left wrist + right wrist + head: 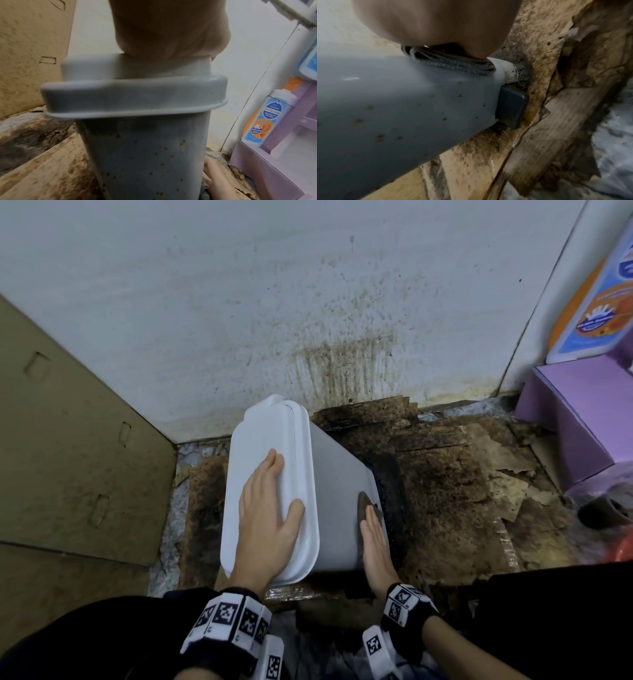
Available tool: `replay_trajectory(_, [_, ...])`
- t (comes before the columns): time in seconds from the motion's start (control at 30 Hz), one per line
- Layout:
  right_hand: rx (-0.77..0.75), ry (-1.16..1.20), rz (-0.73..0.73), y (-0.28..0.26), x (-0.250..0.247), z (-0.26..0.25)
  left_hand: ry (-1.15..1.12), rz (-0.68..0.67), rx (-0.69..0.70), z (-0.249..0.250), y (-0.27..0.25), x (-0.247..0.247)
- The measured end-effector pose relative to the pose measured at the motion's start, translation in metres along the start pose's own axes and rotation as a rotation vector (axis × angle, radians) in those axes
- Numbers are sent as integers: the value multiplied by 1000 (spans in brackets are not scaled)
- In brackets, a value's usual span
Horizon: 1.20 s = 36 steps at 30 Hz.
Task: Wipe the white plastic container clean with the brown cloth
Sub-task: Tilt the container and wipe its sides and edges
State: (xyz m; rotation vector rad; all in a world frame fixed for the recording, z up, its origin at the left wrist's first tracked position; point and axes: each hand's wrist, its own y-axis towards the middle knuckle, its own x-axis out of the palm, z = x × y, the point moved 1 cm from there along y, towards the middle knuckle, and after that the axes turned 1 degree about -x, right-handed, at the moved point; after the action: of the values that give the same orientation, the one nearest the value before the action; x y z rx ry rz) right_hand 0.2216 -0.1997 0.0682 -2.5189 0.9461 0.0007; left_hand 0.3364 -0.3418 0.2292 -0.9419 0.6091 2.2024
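Observation:
The white plastic container [337,487] leans tilted on the dirty floor, its lid [260,436] facing up and left. Brown spots dot its side [145,151]. My left hand [267,515] lies flat on the lid with straight fingers, the thumb at the lid's right rim. My right hand [375,546] presses the brown cloth [364,503] flat against the container's right side near its base. In the right wrist view the folded cloth [453,63] sits under my right hand [436,24], just above a dark foot [511,106] on the container's bottom.
A cardboard box [68,457] stands at the left. The wall [342,364] behind is stained brown. Soiled, torn cardboard [462,481] covers the floor. At the right are a purple box [575,412] and a bottle with a blue and orange label [596,313].

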Motion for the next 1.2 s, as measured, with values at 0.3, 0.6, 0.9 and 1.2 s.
replay_trajectory(0.3, [27,116,-1,-29,11,-47,25,-2,-11,3,1,1])
replay_trajectory(0.6, [-156,192,-103,-72,25,-98,34,-5,-20,6,2,3])
replay_trajectory(0.9, [-280,-153,11,-63,22,-86,21,-22,-25,18,3,8])
replay_trajectory(1.2, [-251,-48,41,-47,17,-100,27,-21,-55,15,0,2])
